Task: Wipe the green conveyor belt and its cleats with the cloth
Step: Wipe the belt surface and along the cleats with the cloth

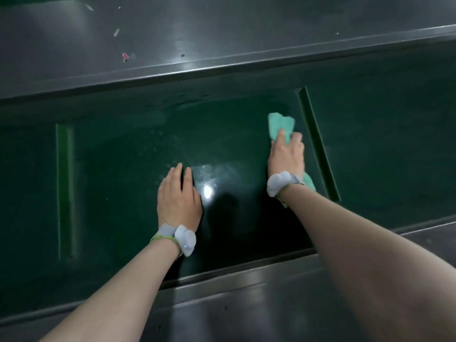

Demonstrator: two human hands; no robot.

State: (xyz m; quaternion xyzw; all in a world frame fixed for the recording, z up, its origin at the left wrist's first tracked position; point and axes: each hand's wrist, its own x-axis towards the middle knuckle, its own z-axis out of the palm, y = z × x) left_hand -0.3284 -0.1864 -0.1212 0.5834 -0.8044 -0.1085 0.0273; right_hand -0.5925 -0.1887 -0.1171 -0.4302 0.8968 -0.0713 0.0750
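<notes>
Right hand (286,154) clamps crumpled mint-green cloth (280,125) flat on wet dark-green conveyor belt (138,156), just left of raised green cleat (318,144); left hand (179,196) open, bracing. Press firmly, sweep into cleat's base.

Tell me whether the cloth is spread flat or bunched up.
Bunched: the cloth is crumpled under the right hand, ends sticking out past fingers and wrist.
</notes>
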